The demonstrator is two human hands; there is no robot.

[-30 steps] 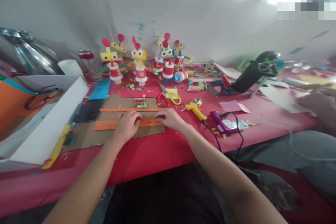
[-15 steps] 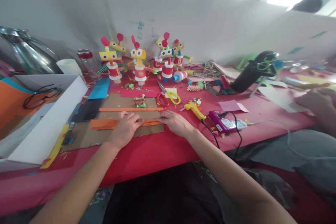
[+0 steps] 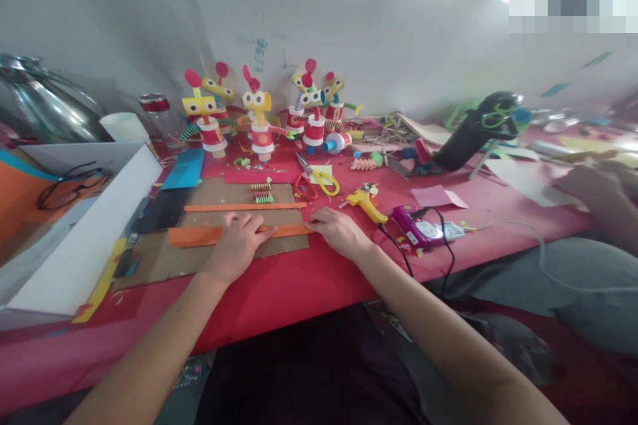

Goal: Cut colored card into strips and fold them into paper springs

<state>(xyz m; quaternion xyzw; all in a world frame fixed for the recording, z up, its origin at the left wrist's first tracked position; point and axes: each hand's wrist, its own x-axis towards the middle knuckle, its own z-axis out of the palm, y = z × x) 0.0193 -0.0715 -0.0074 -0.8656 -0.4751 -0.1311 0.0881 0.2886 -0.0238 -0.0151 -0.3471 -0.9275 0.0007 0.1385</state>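
An orange paper strip (image 3: 192, 236) lies across brown cardboard (image 3: 149, 262) in front of me. My left hand (image 3: 235, 246) presses down on its middle with fingers bent and thumb reaching to the right. At the right end, the fingers of my right hand (image 3: 339, 234) are closed on the strip's tip. Between my hands the paper looks narrower, as if folded. Just beyond it lies a thin orange strip (image 3: 249, 207). Small folded paper springs (image 3: 262, 192) rest on the cardboard farther back. Scissors (image 3: 316, 179) with red and yellow handles lie behind my right hand.
A yellow glue gun (image 3: 366, 204) and purple power socket (image 3: 419, 226) with cords lie right. Several paper-cup figures (image 3: 260, 136) stand along the wall. A white box (image 3: 90, 246) is at left, a black bottle-shaped object (image 3: 471, 136) at right. Another person's hand (image 3: 593, 189) rests far right.
My right hand has slid slightly right along the strip to its end, and more orange paper shows between my hands. My left hand stays nearly in place. The view has shifted slightly.
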